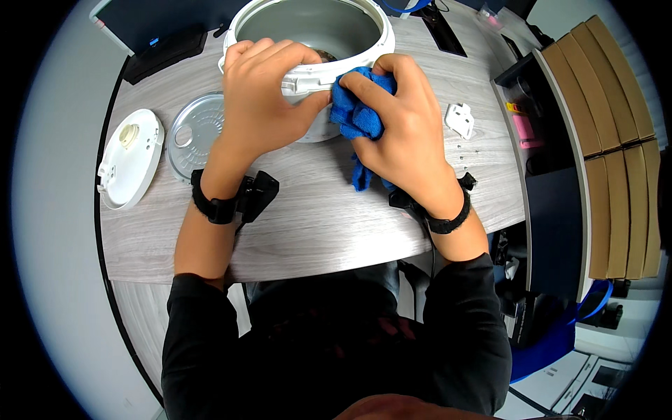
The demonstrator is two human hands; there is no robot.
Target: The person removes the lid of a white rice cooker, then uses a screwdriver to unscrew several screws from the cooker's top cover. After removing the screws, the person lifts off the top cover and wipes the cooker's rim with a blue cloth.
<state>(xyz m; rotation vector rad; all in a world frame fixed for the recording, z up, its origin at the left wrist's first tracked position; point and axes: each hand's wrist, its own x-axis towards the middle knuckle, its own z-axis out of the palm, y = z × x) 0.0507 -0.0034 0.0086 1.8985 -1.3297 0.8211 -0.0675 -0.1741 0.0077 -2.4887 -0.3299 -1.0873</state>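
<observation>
A white rice cooker body [384, 31] with a grey inside stands at the far middle of the table, its top uncovered. My left hand [260, 94] grips its near rim, fingers curled over the edge and thumb pointing right along the front. To the right of that, my right hand [409, 129] is closed on a bunched blue cloth [358, 115], pressed against the near right part of the rim. A loose end of the cloth hangs below my palm. Part of the cooker's front is hidden behind my hands.
At left lie a white lid [133, 157] and a round, shiny inner lid [187, 140]. A small white plastic piece [459, 120] lies at right, near several tiny screws. Brown cardboard boxes [605, 77] stand beyond a dark shelf [553, 203]. A black stand [164, 54] sits at far left.
</observation>
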